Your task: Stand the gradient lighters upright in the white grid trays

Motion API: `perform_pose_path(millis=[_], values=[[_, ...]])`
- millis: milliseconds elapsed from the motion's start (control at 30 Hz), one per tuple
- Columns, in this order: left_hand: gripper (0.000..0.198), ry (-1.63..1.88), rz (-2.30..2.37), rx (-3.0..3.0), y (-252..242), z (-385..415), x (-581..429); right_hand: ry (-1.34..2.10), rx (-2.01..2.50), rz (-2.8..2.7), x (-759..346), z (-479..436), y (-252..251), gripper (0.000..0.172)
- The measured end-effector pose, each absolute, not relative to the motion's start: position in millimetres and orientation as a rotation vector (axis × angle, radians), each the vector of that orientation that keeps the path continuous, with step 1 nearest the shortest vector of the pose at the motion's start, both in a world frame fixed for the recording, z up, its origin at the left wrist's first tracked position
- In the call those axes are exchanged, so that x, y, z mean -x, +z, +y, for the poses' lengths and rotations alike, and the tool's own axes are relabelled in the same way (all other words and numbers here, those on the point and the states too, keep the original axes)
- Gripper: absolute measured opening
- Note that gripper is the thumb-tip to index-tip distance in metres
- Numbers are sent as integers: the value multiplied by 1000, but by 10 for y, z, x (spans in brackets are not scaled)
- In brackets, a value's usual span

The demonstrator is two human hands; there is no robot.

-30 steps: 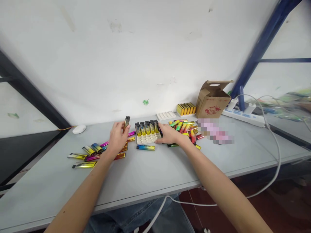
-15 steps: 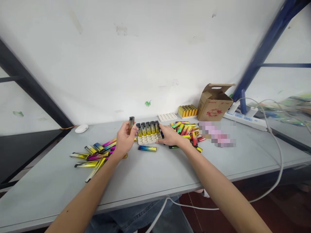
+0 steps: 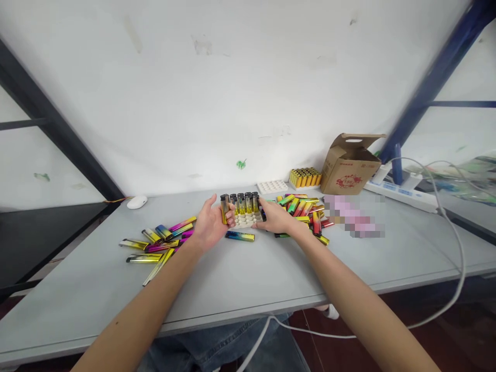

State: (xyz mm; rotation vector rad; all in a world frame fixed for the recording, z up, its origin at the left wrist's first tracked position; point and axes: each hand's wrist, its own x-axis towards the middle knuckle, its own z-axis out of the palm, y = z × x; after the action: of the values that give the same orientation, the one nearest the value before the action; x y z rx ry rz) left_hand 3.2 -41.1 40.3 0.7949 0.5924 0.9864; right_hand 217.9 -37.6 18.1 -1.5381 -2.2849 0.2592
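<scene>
A cigarette lighter [image 3: 224, 209] with a black top and gold body stands upright in my left hand [image 3: 208, 227]; the fingers curl against it while the thumb points up, apart from it. This lighter is at the left edge of a white holed tray [image 3: 245, 221]. Black-topped lighters [image 3: 242, 203] stand in the tray's back rows, and holes show at its front. On the tray's right side rests my right hand [image 3: 274, 217], thumb at the front and fingers behind, gripping it. Just before the tray lies a blue-and-yellow lighter [image 3: 240, 236].
Loose colourful lighters [image 3: 160, 243] lie left, and another pile [image 3: 304, 209] lies right. Along the wall are a second white tray [image 3: 272, 186], a block of upright yellow lighters [image 3: 306, 177] and an open cardboard box [image 3: 351, 165]. A power strip [image 3: 406, 196] and white cable [image 3: 461, 263] are at right.
My left hand has moved right with its lighter, down to the tray's left edge, and its palm has turned up with the thumb off. My right hand stays on the tray. The view has shifted slightly.
</scene>
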Motion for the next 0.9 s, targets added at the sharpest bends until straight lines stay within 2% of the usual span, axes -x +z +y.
perform_pose_path(millis=[433,900], values=[[38,782,531,-785,387,-515,-125,275,1516,-2264,-2159,-367,152,62],[33,947,708,-885,366,-516,-224,254,1607,-2280,-2127,-399,193,60]])
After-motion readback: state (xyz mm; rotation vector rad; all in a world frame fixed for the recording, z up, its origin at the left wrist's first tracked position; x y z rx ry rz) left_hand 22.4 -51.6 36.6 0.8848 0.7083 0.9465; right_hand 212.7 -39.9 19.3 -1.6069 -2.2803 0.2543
